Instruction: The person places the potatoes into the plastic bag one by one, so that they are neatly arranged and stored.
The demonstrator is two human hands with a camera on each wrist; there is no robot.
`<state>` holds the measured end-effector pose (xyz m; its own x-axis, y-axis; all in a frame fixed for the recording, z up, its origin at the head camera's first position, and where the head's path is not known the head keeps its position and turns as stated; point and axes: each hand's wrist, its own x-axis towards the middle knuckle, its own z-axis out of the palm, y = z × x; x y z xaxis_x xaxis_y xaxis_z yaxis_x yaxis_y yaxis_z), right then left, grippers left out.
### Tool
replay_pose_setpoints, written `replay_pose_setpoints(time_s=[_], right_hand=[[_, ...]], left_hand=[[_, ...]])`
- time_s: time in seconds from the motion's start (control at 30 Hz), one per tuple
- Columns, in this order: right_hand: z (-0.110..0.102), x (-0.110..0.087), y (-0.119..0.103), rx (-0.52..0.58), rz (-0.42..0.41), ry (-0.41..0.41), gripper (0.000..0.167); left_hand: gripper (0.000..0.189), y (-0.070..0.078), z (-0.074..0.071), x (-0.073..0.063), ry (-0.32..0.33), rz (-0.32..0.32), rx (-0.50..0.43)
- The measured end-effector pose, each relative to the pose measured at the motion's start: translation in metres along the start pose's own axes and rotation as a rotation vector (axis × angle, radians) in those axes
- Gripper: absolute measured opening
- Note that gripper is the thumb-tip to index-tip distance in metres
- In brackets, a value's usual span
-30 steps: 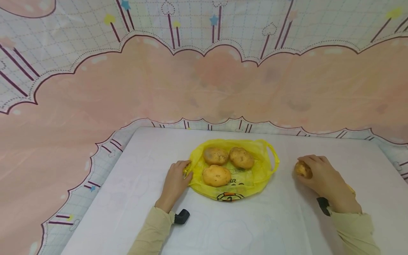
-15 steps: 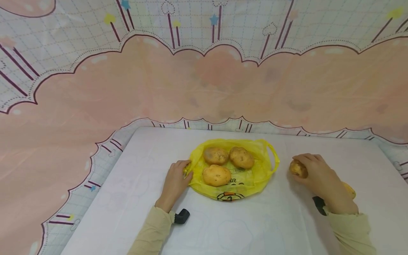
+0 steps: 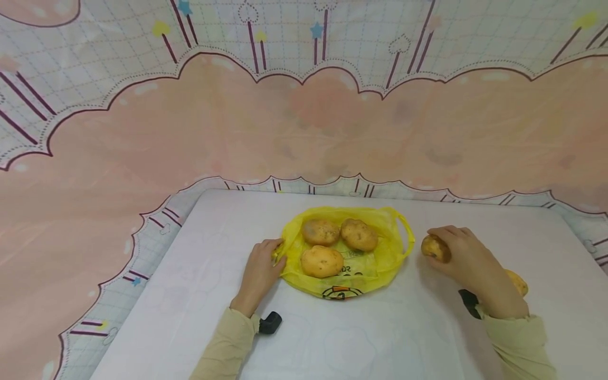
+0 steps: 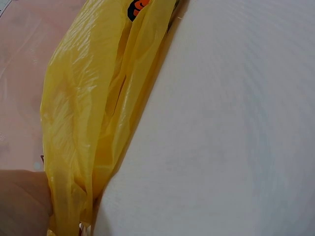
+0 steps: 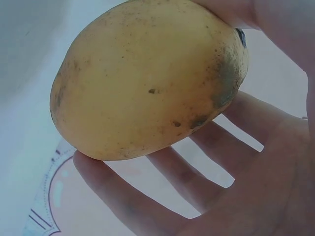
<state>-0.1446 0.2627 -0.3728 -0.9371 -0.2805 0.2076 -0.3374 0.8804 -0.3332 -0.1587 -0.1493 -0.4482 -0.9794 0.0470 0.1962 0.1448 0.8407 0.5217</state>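
Hanging behind everything, a pink-and-white printed fabric backdrop [image 3: 304, 132] rises past the far edge of a broad white worktop [image 3: 332, 343]. On it, about midway between the left and right edges and closer to the far edge, lies a crumpled yellow thin-plastic bag [image 3: 391, 270], its mouth spread wide and its yellow plastic loop handle [image 3: 409, 237] toward the worktop's right edge.

The right hand [image 3: 467, 261] is off the bag's right side, thumb and fingers curled round a brown oval potato [image 3: 433, 248]. This held potato is just beside the loop handle, so the bag lies directly leftward of it, with the handle between it and the bag's mouth. The right wrist view shows its long axis running across the grip, between thumb above and fingertips below. The left hand [image 3: 261, 269], at the opposite side, pinches the bag's left rim; the right hand is the nearer to the held potato.

Inside the bag sit a greyish-brown oval potato [image 3: 320, 232] and a speckled brown oval potato [image 3: 359, 235], side by side, with a smooth yellow oval potato [image 3: 322, 262] before them. A yellow potato [image 3: 518, 283], partly hidden behind the right wrist, lies toward the right edge.
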Motion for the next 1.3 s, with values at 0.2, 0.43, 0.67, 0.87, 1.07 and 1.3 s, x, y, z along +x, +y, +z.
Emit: replay_pose_setpoints(time_s=[0.2,0.43,0.67,0.87,1.07,1.3], right_hand=[[0.000,0.003,-0.009,0.018,-0.021,-0.023,0.049],[0.001,0.005,-0.016,0.017,-0.053,-0.014,0.049],[-0.001,0.005,-0.023,0.020,-0.093,0.023,0.047],[-0.005,0.005,-0.028,0.005,-0.111,0.072,0.046],[-0.008,0.005,-0.032,0.011,-0.142,0.133,0.046],[-0.012,0.006,-0.038,0.039,-0.133,0.129,0.047]], left_hand=[[0.042,-0.001,0.000,0.000,0.001,-0.010,0.002],[0.042,0.000,0.000,-0.001,-0.002,-0.017,0.001],[0.041,0.000,0.000,-0.001,0.002,-0.015,-0.005],[0.042,0.002,-0.001,-0.001,-0.011,-0.024,-0.008],[0.043,0.001,0.000,0.000,-0.007,-0.019,-0.007],[0.042,0.002,0.000,0.001,-0.006,-0.018,-0.004]])
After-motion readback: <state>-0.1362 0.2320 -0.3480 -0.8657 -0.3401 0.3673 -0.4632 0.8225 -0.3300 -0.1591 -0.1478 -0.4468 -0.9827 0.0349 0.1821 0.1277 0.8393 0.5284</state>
